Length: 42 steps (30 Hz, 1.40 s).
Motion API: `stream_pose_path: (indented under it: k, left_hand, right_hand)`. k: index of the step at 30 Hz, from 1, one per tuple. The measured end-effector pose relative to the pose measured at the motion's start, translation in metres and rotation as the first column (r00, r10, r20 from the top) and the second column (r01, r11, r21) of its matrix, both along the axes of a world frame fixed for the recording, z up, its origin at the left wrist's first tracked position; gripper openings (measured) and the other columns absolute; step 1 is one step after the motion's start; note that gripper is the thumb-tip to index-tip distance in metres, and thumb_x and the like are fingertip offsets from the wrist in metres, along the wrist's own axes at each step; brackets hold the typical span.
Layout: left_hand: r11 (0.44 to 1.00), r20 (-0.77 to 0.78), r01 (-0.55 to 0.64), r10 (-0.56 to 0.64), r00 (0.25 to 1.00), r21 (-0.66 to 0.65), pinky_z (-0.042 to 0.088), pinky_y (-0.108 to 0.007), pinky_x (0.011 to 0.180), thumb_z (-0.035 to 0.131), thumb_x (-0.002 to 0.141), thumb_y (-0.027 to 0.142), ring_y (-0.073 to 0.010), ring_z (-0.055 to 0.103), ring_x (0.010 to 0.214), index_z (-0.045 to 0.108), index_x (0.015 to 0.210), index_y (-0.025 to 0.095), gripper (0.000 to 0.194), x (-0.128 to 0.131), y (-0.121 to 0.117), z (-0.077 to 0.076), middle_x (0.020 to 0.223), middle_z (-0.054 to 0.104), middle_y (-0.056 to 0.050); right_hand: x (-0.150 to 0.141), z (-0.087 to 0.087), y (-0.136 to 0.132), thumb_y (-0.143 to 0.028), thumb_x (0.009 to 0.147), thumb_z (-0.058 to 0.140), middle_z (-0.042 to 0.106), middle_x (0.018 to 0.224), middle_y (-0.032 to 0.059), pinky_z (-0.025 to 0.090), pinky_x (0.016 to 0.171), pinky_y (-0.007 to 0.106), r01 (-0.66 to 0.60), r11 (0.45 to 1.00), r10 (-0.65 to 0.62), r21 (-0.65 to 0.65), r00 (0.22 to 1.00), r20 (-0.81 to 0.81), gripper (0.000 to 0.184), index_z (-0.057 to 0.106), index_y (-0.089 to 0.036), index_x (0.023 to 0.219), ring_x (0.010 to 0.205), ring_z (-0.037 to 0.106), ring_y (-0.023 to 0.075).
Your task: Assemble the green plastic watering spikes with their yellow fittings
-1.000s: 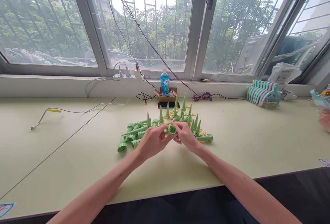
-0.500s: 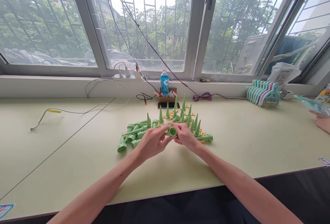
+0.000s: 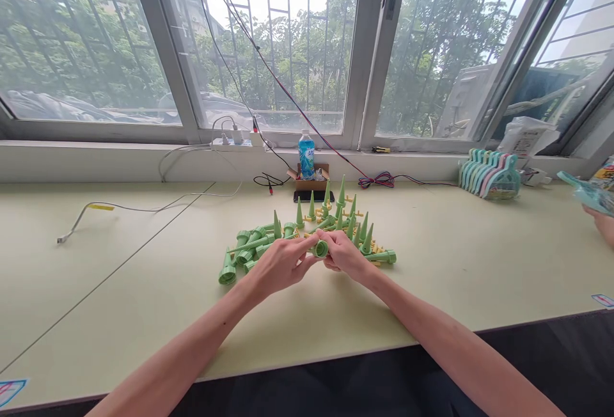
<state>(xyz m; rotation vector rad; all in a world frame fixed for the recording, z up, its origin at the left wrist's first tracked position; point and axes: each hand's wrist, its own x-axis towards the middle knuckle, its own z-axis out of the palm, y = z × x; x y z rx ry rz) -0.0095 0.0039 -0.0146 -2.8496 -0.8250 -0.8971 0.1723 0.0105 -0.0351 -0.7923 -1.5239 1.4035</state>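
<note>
Between my two hands is a green plastic watering spike, its round open socket turned toward me. My left hand has thumb and fingers closed on its left side. My right hand grips it from the right, with the fingertips of both hands meeting above the socket. The spike's far part is hidden by my fingers. Left of my hands, several green spikes lie in a pile on the table. Behind and to the right, several upright spikes stand with small yellow valve pieces among them.
A blue-labelled bottle stands by a small cardboard box, with a dark phone in front. A white cable crosses the table at left. Small hangers stand at right, near another person's hand holding a plastic packet.
The spike's socket has shifted slightly down and tilted in my fingers, while my hands stay nearly in place. At the far right, the other person's hand and packet have moved right.
</note>
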Motion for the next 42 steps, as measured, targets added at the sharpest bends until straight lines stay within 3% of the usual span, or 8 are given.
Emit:
stream_pose_path:
  k: [7, 13, 17, 20, 23, 27, 37, 42]
  left_hand:
    - [1.000, 0.013, -0.006, 0.007, 1.000, -0.028, 0.033, -0.020, 0.048, 0.047, 0.093, 0.025, -0.0095, 0.044, 0.047, 0.051, 0.119, 0.018, 0.028, 0.002, -0.001, 0.002, 0.060, 0.054, 0.004]
    - [0.957, 0.202, -0.025, 0.087, 0.975, -0.290, 0.033, -0.020, 0.046, 0.051, 0.091, 0.035, -0.0075, 0.041, 0.044, 0.051, 0.088, 0.019, 0.017, 0.009, -0.004, 0.003, 0.053, 0.048, 0.007]
    - [0.811, 0.367, 0.065, 0.191, 0.910, -0.582, 0.037, -0.020, 0.041, 0.051, 0.090, 0.042, -0.0080, 0.049, 0.038, 0.044, 0.076, 0.019, 0.028, 0.014, -0.006, 0.007, 0.054, 0.055, 0.005]
    - [0.657, 0.451, 0.198, 0.241, 0.860, -0.727, 0.034, -0.020, 0.033, 0.053, 0.088, 0.048, -0.0118, 0.053, 0.036, 0.041, 0.073, 0.019, 0.034, 0.015, -0.008, 0.013, 0.051, 0.057, 0.003]
    - [0.533, 0.504, 0.310, 0.265, 0.822, -0.787, 0.034, -0.020, 0.032, 0.052, 0.088, 0.050, -0.0119, 0.051, 0.034, 0.044, 0.073, 0.018, 0.037, 0.015, -0.007, 0.017, 0.048, 0.057, 0.001]
    - [0.420, 0.535, 0.402, 0.272, 0.800, -0.814, 0.033, -0.019, 0.033, 0.050, 0.089, 0.051, -0.0103, 0.048, 0.032, 0.048, 0.075, 0.017, 0.038, 0.014, -0.006, 0.016, 0.045, 0.056, 0.001]
    - [0.418, 0.564, 0.417, 0.333, 0.756, -0.807, 0.040, -0.019, 0.041, 0.061, 0.083, 0.050, -0.0073, 0.052, 0.048, 0.058, 0.078, 0.013, 0.038, 0.017, -0.003, 0.015, 0.067, 0.057, 0.000]
    - [0.393, 0.569, 0.437, 0.336, 0.751, -0.809, 0.041, -0.020, 0.043, 0.059, 0.083, 0.053, -0.0074, 0.049, 0.045, 0.061, 0.090, 0.013, 0.040, 0.016, 0.000, 0.010, 0.062, 0.057, 0.000]
  right_hand:
    - [-0.001, 0.004, -0.003, -0.056, 0.087, 0.051, 0.028, 0.041, -0.0092, 0.017, 0.033, 0.019, 0.006, 0.999, -0.006, -0.034, 1.000, -0.017, 0.045, 0.043, -0.019, 0.062, 0.033, 0.022, 0.0049]
    - [-0.004, 0.008, -0.005, -0.058, 0.087, 0.049, 0.026, 0.041, -0.0091, 0.018, 0.032, 0.021, 0.086, 0.996, -0.085, 0.024, 0.996, -0.031, 0.050, 0.034, -0.021, 0.057, 0.032, 0.023, 0.0052]
    - [-0.005, 0.004, -0.001, -0.059, 0.090, 0.044, 0.028, 0.042, -0.0074, 0.023, 0.036, 0.022, 0.186, 0.969, -0.195, 0.165, 0.980, 0.038, 0.053, 0.033, -0.021, 0.054, 0.034, 0.029, 0.0063]
    - [-0.005, 0.004, -0.002, -0.055, 0.093, 0.039, 0.034, 0.048, -0.0049, 0.027, 0.044, 0.023, 0.263, 0.890, -0.334, 0.373, 0.933, 0.138, 0.052, 0.037, -0.019, 0.056, 0.042, 0.034, 0.0073]
    - [-0.004, 0.007, -0.005, -0.050, 0.096, 0.037, 0.038, 0.052, -0.0039, 0.027, 0.048, 0.023, 0.268, 0.824, -0.410, 0.499, 0.890, 0.200, 0.048, 0.039, -0.018, 0.060, 0.048, 0.035, 0.0081]
    - [-0.004, 0.007, -0.008, -0.046, 0.097, 0.036, 0.038, 0.055, -0.0043, 0.026, 0.049, 0.022, 0.234, 0.827, -0.385, 0.511, 0.898, 0.214, 0.042, 0.039, -0.019, 0.065, 0.049, 0.034, 0.0081]
    - [-0.005, 0.007, -0.009, -0.047, 0.096, 0.038, 0.041, 0.054, -0.0034, 0.027, 0.047, 0.023, 0.259, 0.836, -0.385, 0.484, 0.905, 0.179, 0.044, 0.040, -0.019, 0.062, 0.048, 0.035, 0.0086]
    - [-0.005, 0.008, -0.010, -0.047, 0.095, 0.039, 0.037, 0.050, -0.0038, 0.026, 0.047, 0.023, 0.258, 0.829, -0.391, 0.497, 0.902, 0.185, 0.047, 0.038, -0.018, 0.058, 0.047, 0.032, 0.0082]
